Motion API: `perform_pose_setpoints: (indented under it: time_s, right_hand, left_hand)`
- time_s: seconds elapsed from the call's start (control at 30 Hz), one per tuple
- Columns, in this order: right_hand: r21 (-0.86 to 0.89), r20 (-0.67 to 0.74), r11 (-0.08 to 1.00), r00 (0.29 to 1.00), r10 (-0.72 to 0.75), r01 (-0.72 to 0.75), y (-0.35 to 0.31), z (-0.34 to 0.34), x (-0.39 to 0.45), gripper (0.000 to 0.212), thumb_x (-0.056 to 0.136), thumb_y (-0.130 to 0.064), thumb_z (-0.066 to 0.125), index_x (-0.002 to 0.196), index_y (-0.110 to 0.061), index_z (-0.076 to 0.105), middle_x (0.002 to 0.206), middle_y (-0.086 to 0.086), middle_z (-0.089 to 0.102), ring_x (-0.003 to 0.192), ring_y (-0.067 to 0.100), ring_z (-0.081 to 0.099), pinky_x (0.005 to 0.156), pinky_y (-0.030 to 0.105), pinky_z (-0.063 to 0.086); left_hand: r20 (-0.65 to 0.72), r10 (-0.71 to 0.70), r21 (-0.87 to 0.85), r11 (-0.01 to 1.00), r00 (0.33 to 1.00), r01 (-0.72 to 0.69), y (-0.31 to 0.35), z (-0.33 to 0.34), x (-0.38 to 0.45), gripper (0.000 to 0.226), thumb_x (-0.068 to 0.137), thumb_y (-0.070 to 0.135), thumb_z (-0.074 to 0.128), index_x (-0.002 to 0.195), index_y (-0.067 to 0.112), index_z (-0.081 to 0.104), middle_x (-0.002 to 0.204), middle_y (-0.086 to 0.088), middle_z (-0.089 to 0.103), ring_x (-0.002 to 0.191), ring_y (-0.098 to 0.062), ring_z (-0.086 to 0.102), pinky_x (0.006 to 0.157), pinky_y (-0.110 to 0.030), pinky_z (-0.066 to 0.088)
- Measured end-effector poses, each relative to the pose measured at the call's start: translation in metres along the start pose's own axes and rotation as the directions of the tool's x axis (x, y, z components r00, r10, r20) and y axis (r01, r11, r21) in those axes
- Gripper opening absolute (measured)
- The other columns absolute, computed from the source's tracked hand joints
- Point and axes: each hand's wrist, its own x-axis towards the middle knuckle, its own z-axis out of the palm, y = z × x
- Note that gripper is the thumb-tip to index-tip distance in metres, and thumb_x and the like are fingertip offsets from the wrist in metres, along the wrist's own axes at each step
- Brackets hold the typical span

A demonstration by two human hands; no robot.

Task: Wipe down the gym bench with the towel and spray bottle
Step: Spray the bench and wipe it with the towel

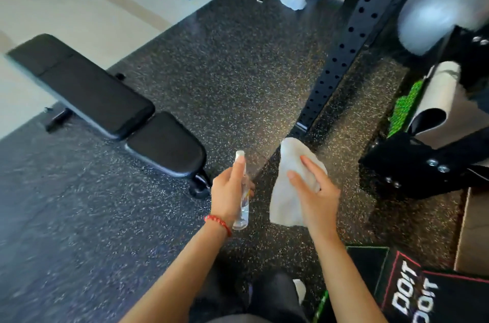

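Two padded sections make up the black gym bench (105,100), which stands ahead of me to my left on the speckled rubber floor (238,58), its long back pad reaching out over the pale flooring and its short seat pad nearest my hands. To my right a black perforated rack upright (352,39) slants across the floor, with a grey ball (439,10) resting on the frame beside it. Near my right forearm lies a black mat (412,293) printed with white lettering. I hold both hands out in front of me, close together but not touching. My right hand (315,190) grips the white towel (288,185), fingers spread over its front while the cloth hangs down below my palm. My left hand (230,190) is wrapped round the clear spray bottle (243,206), held upright, with my index finger laid on its white nozzle. A red bracelet (218,223) circles my left wrist.
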Motion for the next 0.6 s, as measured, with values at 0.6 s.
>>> perform_pose_setpoints:
  time_s: [0.6]
  right_hand:
    - [-0.126,0.331,0.992,0.943,0.032,0.010,-0.005,0.176,0.077,0.038,0.079,-0.013,0.072,0.116,-0.015,0.064,0.110,-0.014,0.060,0.106,0.002,0.055,0.093,0.020,0.041]
  left_hand:
    - [-0.204,-0.189,-0.132,0.977,0.961,0.165,0.019,-0.113,0.119,0.073,0.062,0.076,0.056,0.058,0.003,0.051,0.047,-0.010,0.050,0.042,-0.020,0.050,0.049,-0.024,0.044]
